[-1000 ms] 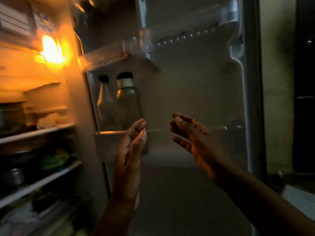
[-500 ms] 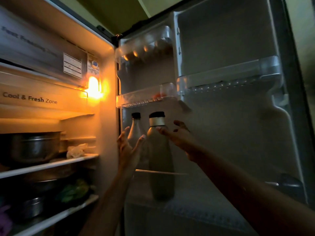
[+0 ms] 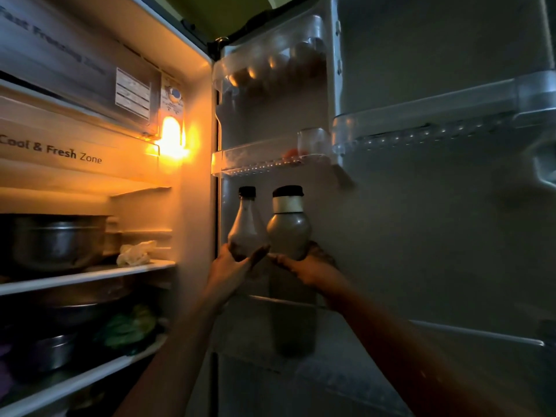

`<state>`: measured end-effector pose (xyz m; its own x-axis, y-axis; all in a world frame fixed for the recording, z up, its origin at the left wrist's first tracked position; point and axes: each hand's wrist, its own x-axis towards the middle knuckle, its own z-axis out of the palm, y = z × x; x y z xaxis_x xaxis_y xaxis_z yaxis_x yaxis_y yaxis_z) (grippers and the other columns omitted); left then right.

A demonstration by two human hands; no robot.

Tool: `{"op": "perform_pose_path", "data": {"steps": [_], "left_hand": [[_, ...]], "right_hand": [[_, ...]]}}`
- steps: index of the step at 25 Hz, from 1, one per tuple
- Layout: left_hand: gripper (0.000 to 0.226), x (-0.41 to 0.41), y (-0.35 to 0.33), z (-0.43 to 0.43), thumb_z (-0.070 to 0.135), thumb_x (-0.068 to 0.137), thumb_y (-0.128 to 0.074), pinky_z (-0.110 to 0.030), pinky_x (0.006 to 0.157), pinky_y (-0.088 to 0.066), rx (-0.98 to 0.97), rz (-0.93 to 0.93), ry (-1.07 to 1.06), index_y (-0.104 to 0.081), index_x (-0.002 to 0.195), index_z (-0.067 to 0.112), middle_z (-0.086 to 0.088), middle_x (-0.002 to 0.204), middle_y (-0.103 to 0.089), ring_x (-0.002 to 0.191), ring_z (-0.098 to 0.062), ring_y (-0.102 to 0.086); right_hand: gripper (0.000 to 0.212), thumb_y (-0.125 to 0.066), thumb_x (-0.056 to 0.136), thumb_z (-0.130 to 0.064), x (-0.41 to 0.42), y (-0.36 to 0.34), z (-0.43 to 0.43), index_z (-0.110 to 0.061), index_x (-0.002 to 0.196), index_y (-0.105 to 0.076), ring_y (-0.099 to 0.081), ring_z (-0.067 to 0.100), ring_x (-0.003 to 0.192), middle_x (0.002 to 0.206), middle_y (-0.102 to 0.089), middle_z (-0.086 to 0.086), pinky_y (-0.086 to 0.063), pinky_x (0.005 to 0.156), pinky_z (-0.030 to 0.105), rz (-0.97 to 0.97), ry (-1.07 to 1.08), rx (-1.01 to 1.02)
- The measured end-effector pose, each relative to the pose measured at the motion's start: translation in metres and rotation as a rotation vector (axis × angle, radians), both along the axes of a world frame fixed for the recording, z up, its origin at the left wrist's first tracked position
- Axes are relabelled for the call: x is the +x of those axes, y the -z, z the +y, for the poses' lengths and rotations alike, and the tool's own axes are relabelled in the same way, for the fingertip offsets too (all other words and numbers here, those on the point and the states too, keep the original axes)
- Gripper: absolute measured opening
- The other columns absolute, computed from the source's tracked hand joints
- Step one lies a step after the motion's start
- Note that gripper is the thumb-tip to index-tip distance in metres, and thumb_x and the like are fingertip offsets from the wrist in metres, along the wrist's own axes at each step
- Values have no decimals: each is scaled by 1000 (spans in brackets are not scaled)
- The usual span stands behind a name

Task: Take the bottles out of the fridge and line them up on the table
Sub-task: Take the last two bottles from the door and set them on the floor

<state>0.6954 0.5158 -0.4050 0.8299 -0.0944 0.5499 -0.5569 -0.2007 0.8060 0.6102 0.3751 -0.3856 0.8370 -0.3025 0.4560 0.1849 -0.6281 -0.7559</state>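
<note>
**Both hands on bottles in the fridge door rack**

Hard to read: scene is dim, only the orange lamp (image 3: 171,136) inside the fridge lights it. Lower halves of both bottles sit behind the frosted door rack (image 3: 301,326) and the hands, so bases and liquid level are not readable. Upper door bins hold rounded objects, too blurred to identify. Forearms run off the bottom edge.

Bottles: narrow-neck bottle (image 3: 246,227) with a dark cap stands left, wide bottle (image 3: 288,227) with a dark cap and pale collar just beside it on the right. Both upright, in the door rack close to the hinge side.

Grip: left hand (image 3: 231,263) is cupped around the narrow-neck bottle's body, thumb and fingers on either side. Right hand (image 3: 307,266) wraps the wide bottle at mid-body, fingers behind it partly hidden. Can't tell how firmly either one is squeezing.

Surroundings: fridge interior on the left, white shelves (image 3: 90,275), a steel pot (image 3: 57,242), a crumpled pale bag (image 3: 135,252), greens (image 3: 129,329) lower down. A panel reads "Cool & Fresh Zone". Door is swung open on the right.
</note>
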Motion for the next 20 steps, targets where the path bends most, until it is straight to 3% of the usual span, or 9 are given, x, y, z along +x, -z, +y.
{"op": "perform_pose_path", "data": {"steps": [2, 6, 7, 9, 11, 13, 16, 20], "left_hand": [[92, 1, 4, -1, 75, 47, -66, -34, 84, -50, -11, -52, -32, -53, 115, 14, -7, 106, -66, 99, -25, -63], [98, 0, 15, 4, 77, 46, -68, -36, 74, -58, -161, -93, 76, -52, 118, 12, -7, 101, -69, 85, -17, -69], [96, -1, 18, 6, 70, 49, -71, -27, 65, -57, -214, -116, 111, -50, 119, 9, -7, 99, -68, 77, -9, -68], [81, -7, 23, 6, 51, 62, -74, -13, 60, -52, -295, -168, 127, -46, 122, 5, -10, 103, -64, 73, 2, -65], [59, -15, 26, 3, 21, 76, -68, -6, 69, -48, -330, -215, 112, -43, 125, -1, -20, 117, -59, 89, -2, -63], [53, -24, 28, -1, 6, 78, -66, 2, 76, -41, -335, -275, 58, -42, 125, -1, -21, 125, -55, 104, -13, -56], [72, -41, 24, -4, 27, 68, -78, 6, 78, -37, -348, -326, 31, -41, 127, 11, -10, 127, -56, 112, -15, -53], [88, -61, 2, -1, 61, 53, -75, -7, 88, -43, -294, -485, 25, -43, 124, 20, -3, 120, -58, 112, -17, -56]], "right_hand": [[67, -64, 79, -47, -6, -1, 2, -12, 131, -41, -50, 25, 123, 128, -53, -3, -42, 101, 30, -24, -44, 3], [61, -65, 80, -43, -15, 1, 0, -15, 130, -43, -52, 22, 121, 132, -55, 6, -36, 84, 17, -84, -88, 5], [62, -66, 79, -43, -16, 3, 0, -16, 130, -43, -53, 21, 119, 131, -56, 6, -37, 85, 17, -104, -103, 1], [71, -70, 73, -47, -19, 3, 0, -17, 131, -41, -55, 23, 118, 130, -57, 7, -44, 98, 30, -142, -109, -21], [74, -71, 72, -46, -23, 1, 2, -16, 132, -39, -54, 25, 119, 130, -56, 7, -44, 101, 41, -162, -95, -68], [70, -71, 74, -45, -29, -2, 2, -17, 130, -41, -53, 25, 119, 129, -56, 7, -43, 102, 41, -222, -53, -66], [63, -71, 73, -44, -41, -6, 4, -16, 124, -47, -55, 25, 116, 125, -59, 7, -44, 100, 40, -342, -43, -30], [58, -74, 70, -43, -55, -17, 5, -24, 119, -49, -60, 20, 109, 120, -62, 2, -50, 94, 43, -493, -133, 52]]}}
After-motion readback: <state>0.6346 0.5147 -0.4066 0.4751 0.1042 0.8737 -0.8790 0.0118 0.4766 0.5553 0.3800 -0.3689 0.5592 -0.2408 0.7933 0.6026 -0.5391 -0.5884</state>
